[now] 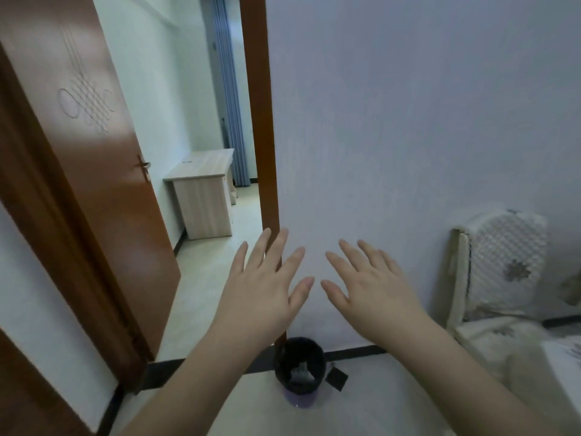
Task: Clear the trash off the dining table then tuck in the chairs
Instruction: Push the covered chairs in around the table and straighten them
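Observation:
A small purple trash bin (299, 372) with a black liner stands on the floor against the wall, with some crumpled grey trash inside. My left hand (264, 284) and my right hand (371, 287) are both raised in front of me above the bin, fingers spread and straight, holding nothing. A dining chair (500, 272) with a white patterned cover stands at the right by the wall. A corner of the dining table (566, 366) shows at the right edge.
A small black object (336, 377) lies on the floor just right of the bin. A brown door (94, 184) stands open at the left, leading into a room with a light wooden desk (204, 196) and blue curtains (229, 89).

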Action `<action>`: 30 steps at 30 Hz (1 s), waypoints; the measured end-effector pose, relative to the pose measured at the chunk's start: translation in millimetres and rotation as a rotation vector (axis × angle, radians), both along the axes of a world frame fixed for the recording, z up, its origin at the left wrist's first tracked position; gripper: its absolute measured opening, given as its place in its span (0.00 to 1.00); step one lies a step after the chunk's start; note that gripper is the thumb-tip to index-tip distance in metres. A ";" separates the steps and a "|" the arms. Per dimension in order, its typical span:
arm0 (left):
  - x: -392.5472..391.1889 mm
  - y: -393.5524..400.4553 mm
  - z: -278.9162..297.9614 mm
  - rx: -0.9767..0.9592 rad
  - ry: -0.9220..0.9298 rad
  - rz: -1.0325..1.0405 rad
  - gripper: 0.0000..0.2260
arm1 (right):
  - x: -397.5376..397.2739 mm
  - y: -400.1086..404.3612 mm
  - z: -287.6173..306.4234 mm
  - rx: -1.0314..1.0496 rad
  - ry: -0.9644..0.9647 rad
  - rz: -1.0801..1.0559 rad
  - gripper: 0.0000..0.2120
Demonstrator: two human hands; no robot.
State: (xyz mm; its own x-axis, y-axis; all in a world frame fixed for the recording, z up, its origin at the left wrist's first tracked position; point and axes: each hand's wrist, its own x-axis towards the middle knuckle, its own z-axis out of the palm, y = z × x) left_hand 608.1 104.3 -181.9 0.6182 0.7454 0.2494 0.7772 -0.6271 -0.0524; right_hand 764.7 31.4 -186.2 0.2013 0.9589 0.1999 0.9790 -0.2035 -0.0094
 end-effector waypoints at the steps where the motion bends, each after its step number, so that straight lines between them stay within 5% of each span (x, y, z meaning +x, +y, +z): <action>1: 3.0 17.1 -2.5 0.005 -0.005 -0.017 0.28 | 2.0 15.8 -0.8 0.009 -0.010 -0.018 0.39; 5: 18.7 85.1 -8.5 0.004 -0.027 -0.100 0.28 | 11.8 75.5 1.0 0.026 0.008 -0.116 0.30; 9: 51.1 144.2 -7.4 -0.014 -0.039 -0.233 0.28 | 32.2 116.7 -0.6 0.047 -0.034 -0.229 0.41; 15: 122.7 205.2 -1.2 0.042 -0.067 -0.436 0.26 | 89.6 129.7 -5.5 0.042 -0.032 -0.443 0.40; 19: 185.8 221.2 4.5 0.065 -0.071 -0.559 0.29 | 138.9 124.7 -1.5 0.048 -0.028 -0.587 0.30; 23: 255.0 225.0 2.4 0.073 -0.080 -0.678 0.32 | 188.6 122.8 1.3 0.051 -0.073 -0.687 0.37; 26: 307.1 226.9 3.3 0.053 -0.084 -0.752 0.35 | 229.4 121.5 5.3 0.077 -0.063 -0.745 0.28; 30: 374.3 235.2 8.7 0.076 -0.070 -0.833 0.33 | 283.2 125.8 12.3 0.108 -0.041 -0.799 0.27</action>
State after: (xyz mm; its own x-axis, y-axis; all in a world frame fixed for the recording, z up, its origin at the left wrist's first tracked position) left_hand 982.4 339.4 -173.2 0.9404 0.0314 0.3387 0.0643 -0.9942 -0.0864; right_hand 1048.0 157.2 -173.9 0.8083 0.5036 0.3050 0.5382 -0.8420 -0.0360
